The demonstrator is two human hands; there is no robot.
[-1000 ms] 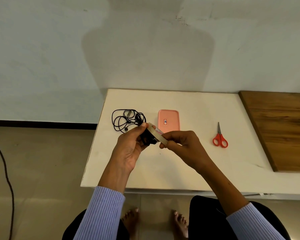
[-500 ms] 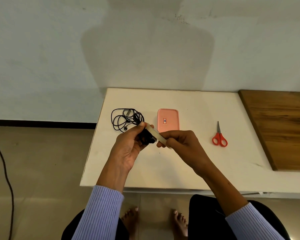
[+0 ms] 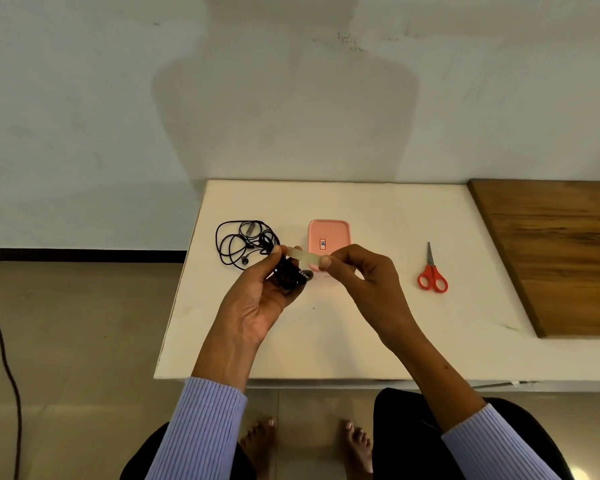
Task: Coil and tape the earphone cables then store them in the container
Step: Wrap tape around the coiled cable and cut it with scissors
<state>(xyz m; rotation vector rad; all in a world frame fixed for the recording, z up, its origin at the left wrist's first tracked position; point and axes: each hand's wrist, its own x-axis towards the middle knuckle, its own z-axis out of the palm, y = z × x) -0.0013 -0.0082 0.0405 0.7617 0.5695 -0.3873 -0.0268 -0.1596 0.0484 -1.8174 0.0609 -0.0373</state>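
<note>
My left hand [image 3: 257,303] grips a coiled bundle of black earphone cable [image 3: 288,277] above the white table [image 3: 326,334]. A strip of clear tape [image 3: 303,255] stretches from my left thumb across to my right hand [image 3: 364,282], which pinches its other end between thumb and forefinger. A second black earphone cable [image 3: 245,242] lies loose and tangled on the table's far left. The pink container [image 3: 329,237] with its lid on sits just beyond my hands, partly hidden by them.
Red-handled scissors [image 3: 432,273] lie on the table to the right. A brown wooden board [image 3: 555,251] covers the table's right side. A dark cord [image 3: 0,358] runs over the floor at the left. My bare feet show under the table's near edge.
The tape strip has been drawn out flatter and longer between my two hands; my right hand has shifted slightly right. The coiled cable stays in my left hand.
</note>
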